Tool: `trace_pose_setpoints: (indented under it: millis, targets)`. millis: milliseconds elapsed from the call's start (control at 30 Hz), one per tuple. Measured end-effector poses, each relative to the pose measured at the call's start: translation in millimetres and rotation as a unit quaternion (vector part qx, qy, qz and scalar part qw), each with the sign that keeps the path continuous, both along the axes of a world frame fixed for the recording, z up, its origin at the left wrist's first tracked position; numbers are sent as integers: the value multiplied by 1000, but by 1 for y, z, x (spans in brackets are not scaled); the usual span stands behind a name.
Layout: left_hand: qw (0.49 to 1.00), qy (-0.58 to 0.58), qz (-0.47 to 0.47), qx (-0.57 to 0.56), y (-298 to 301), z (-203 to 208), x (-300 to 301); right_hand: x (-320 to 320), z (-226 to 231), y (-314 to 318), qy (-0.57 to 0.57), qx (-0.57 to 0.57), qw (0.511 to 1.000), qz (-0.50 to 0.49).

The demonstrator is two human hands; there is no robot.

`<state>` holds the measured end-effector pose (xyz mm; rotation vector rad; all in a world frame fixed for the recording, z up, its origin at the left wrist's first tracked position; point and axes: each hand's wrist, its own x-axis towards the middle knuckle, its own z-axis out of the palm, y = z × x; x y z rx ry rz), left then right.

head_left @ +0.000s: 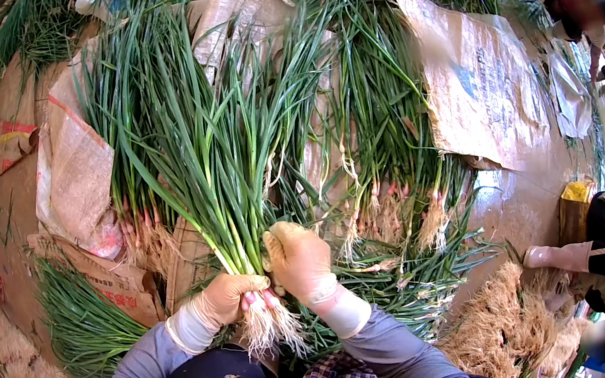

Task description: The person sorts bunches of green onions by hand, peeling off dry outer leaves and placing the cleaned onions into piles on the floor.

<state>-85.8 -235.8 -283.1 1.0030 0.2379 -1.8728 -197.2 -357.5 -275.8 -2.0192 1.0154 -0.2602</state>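
A bunch of green garlic (229, 200) with long green leaves and pale hairy roots stands between my gloved hands, its leaves fanning away from me. My left hand (226, 296) is closed round the stem bases just above the roots. From the other side, my right hand (298, 259) presses its curled fingers against the same stems. The white roots hang down below both hands, over my lap. Beyond the bunch, more green garlic (385, 112) lies in a pile with its roots toward me. Loose stalks lie just right of my right wrist.
Woven sacks (479, 82) lie over parts of the piles, with another sack (72, 158) at the left. A flattened cardboard piece (122, 290) is left of my arm. Heaped trimmed roots (490, 321) cover the lower right. Other people (601, 252) are at the right edge.
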Motion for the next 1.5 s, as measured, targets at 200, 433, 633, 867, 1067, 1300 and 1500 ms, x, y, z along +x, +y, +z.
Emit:
trace_pose_setpoints:
  millis: [200, 433, 633, 867, 1067, 1300, 1500]
  targets:
    - [922, 248, 151, -258, 19, 32, 30, -20, -36, -51, -38, 126, 985, -112]
    - [897, 109, 231, -360, 22, 94, 73, 28, -38, -30, 102, 31, 992, 62]
    - [917, 96, 210, -325, 7, 74, 54, 75, -81, -76, 347, -141, 923, 84]
    - [936, 51, 124, -325, 11, 79, 46, -36, -79, -164, 30, -14, 999, -39]
    - [959, -13, 116, -257, -15, 48, 38, -116, -62, -180, 18, 107, 965, -238]
    - [965, 98, 197, -146, -4, 33, 39, 17, -72, -103, 106, 189, 973, -77]
    - [973, 84, 187, -110, -1, 42, 43, 52, -105, -101, 161, 129, 973, -107]
